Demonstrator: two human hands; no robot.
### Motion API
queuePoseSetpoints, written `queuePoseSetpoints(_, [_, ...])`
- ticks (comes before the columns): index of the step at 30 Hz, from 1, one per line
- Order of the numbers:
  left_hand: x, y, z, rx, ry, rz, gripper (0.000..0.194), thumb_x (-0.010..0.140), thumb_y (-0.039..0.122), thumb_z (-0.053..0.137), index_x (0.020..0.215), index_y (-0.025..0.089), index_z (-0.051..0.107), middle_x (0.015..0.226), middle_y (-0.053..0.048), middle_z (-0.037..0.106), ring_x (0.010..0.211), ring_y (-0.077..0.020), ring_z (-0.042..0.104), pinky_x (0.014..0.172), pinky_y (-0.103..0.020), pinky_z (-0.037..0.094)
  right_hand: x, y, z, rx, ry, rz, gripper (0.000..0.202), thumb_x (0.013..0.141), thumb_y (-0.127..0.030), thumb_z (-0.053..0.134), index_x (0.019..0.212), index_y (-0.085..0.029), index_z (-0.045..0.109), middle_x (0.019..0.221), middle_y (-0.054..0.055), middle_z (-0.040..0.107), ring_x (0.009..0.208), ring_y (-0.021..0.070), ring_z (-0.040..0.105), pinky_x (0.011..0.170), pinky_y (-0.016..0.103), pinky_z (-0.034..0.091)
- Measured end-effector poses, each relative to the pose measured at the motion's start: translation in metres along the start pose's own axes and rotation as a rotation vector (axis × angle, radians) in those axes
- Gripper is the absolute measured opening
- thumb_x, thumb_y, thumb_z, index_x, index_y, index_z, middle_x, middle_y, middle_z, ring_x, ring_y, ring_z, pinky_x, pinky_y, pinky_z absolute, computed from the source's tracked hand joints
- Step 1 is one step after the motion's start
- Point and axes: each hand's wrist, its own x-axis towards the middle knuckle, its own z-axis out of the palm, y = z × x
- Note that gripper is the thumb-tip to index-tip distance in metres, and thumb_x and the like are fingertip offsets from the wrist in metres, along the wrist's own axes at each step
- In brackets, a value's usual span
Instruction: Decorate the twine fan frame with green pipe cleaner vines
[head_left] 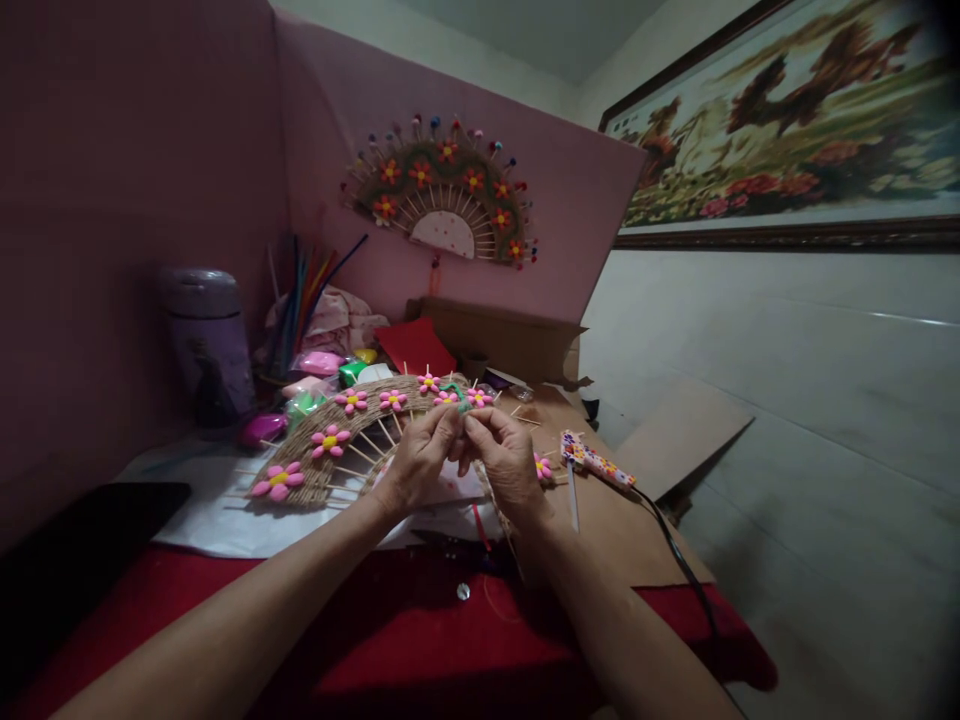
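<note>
In the head view, the left hand (421, 455) and right hand (510, 460) meet over the twine-wrapped fan (304, 435), their fingers pinching a thin green strand (452, 389) between them. The fan, dotted with pink flowers (330, 440), lies on a white sheet (217, 525) on the red-covered counter (375, 620). Beside it, a floral-patterned glue gun (604, 464) rests on cardboard (637, 545). A second fan (427, 175) hangs on the pink panel (577, 200) behind.

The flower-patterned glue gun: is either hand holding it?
No, the glue gun lies on the brown cardboard, while the left hand and right hand pinch a small green piece.
</note>
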Motion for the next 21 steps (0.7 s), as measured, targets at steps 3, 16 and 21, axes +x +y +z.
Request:
queuePoseSetpoints(3, [0.000,0.002,-0.001,-0.107,-0.081,-0.031,0.028,0.091,0.039,0.040,0.075,0.018,0.049,0.057,0.005,0.044,0.052,-0.0087,0.045,0.054,-0.023,0.040,-0.003,-0.001,0.001,-0.058,0.000,-0.030,0.018,0.081,-0.034,0.058,0.080,-0.017,0.057,0.052,-0.005,0.055,0.042,0.0083,0.052,0.041,0.019,0.044])
queuePoseSetpoints(16, [0.005,0.010,-0.014,0.756,-0.045,0.292,0.020,0.089,0.024,0.037,0.072,0.019,0.046,0.063,0.001,0.048,0.055,-0.0123,0.043,0.055,-0.026,0.029,-0.010,0.000,-0.003,-0.732,0.147,-0.368,0.011,0.086,-0.024,0.045,0.080,-0.018,0.051,0.068,0.000,0.055,0.064,0.0140,0.055,0.063,0.026,0.042])
queuePoseSetpoints(21, [0.006,0.010,-0.011,0.642,0.168,0.235,0.018,0.088,0.023,0.040,0.071,0.019,0.045,0.059,0.003,0.045,0.055,-0.0111,0.043,0.056,-0.024,0.031,-0.010,0.010,-0.001,-0.615,0.204,-0.336,0.008,0.088,-0.023,0.040,0.083,-0.020,0.046,0.063,-0.004,0.051,0.055,0.0120,0.052,0.057,0.025,0.039])
